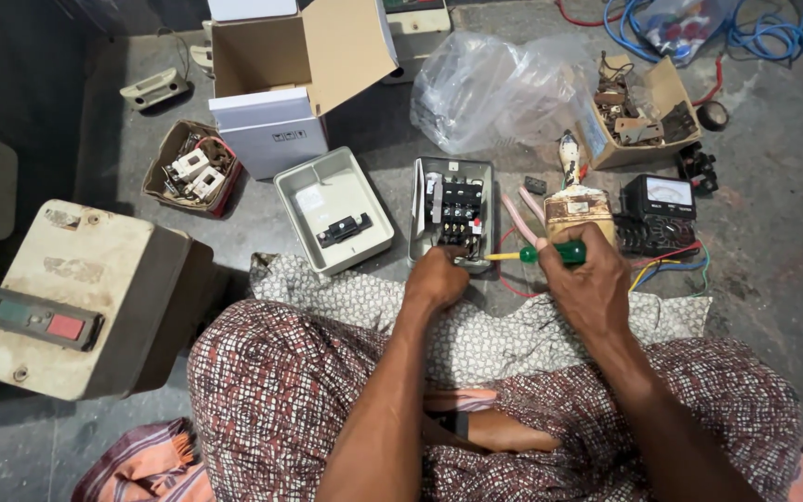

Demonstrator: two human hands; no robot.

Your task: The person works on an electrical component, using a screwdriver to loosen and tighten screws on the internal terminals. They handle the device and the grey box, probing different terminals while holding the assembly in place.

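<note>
Head view: right hand (590,279) grips screwdriver (539,252); left hand (437,277) at switch box (454,215) edge.

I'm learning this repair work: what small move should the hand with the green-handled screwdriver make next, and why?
Probably ease the green-handled screwdriver tip leftward into the grey open switch box: the right hand holds it level beside the box, while the left hand steadies the lower edge.

Bare floor (773,186) lies open toward the right edge. Around the starter box (453,209), its grey lid (332,209), pliers (519,216) and multimeter (659,214) crowd close.
</note>
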